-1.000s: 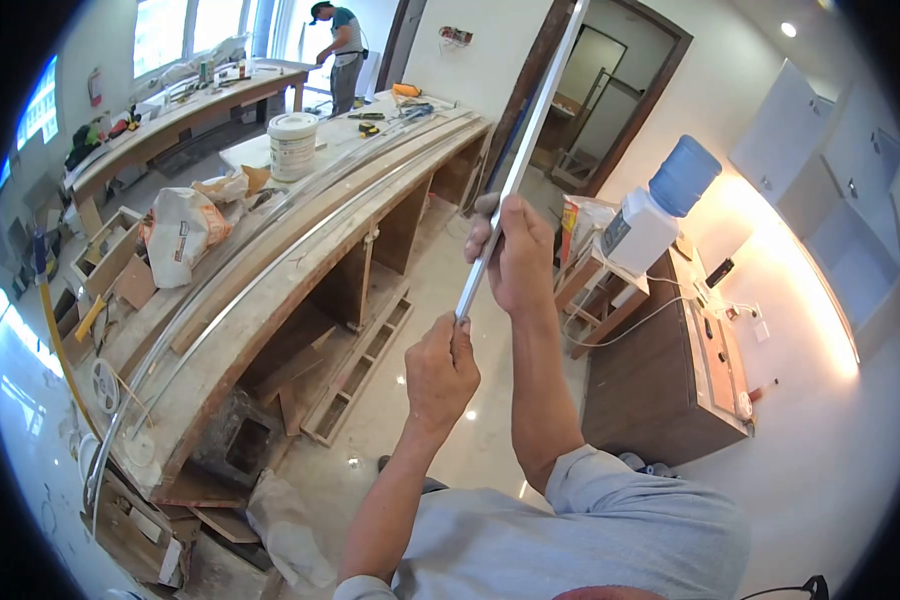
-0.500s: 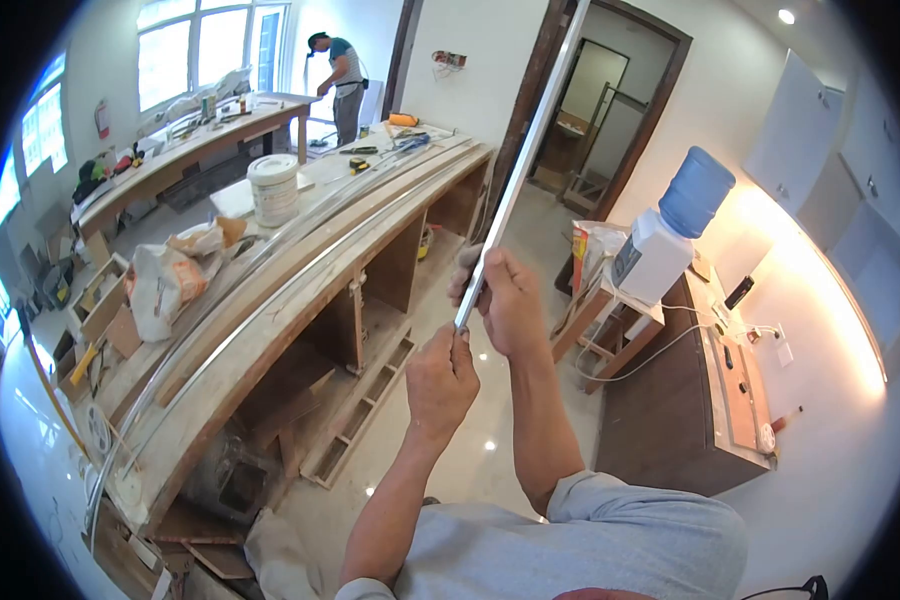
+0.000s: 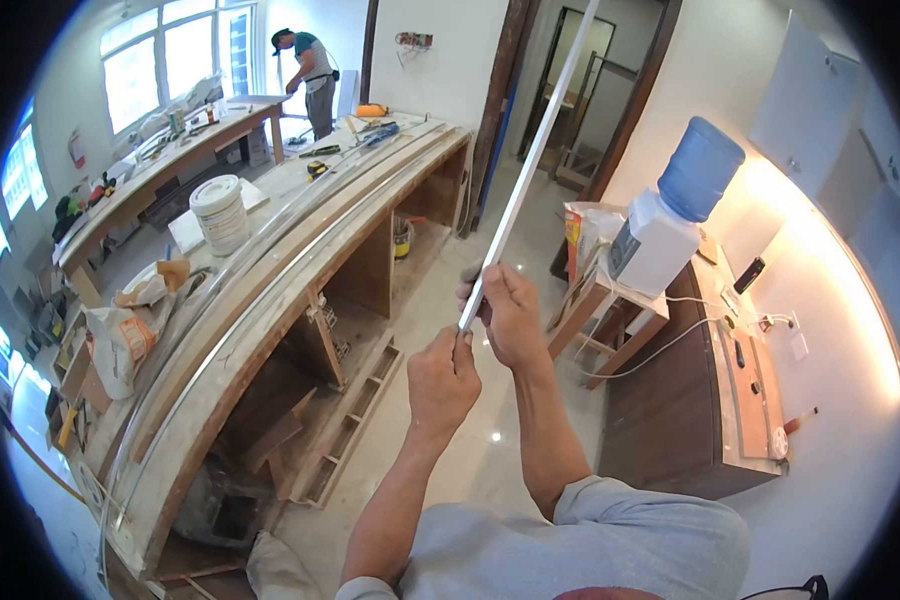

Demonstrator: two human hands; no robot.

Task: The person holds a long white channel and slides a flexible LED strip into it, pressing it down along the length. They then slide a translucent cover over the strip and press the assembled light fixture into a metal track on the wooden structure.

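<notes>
**Both hands on long metal strip**

Hands dropped lower vs earlier frame, strip tilted less steep. Left hand (image 3: 442, 378) pinches the strip's (image 3: 530, 165) near end; right hand (image 3: 510, 315) wraps it just above, fingers closed. Strip runs up twd doorway (image 3: 580, 90), beside curved worktop (image 3: 270, 290). Best kept straight, grip firm, far tip off frame.

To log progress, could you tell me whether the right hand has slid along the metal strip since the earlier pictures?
Yes. The right hand slid down the strip, closer to the left hand.

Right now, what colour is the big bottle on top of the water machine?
Blue. The water bottle shows best in the head view, atop the white dispenser.
</notes>
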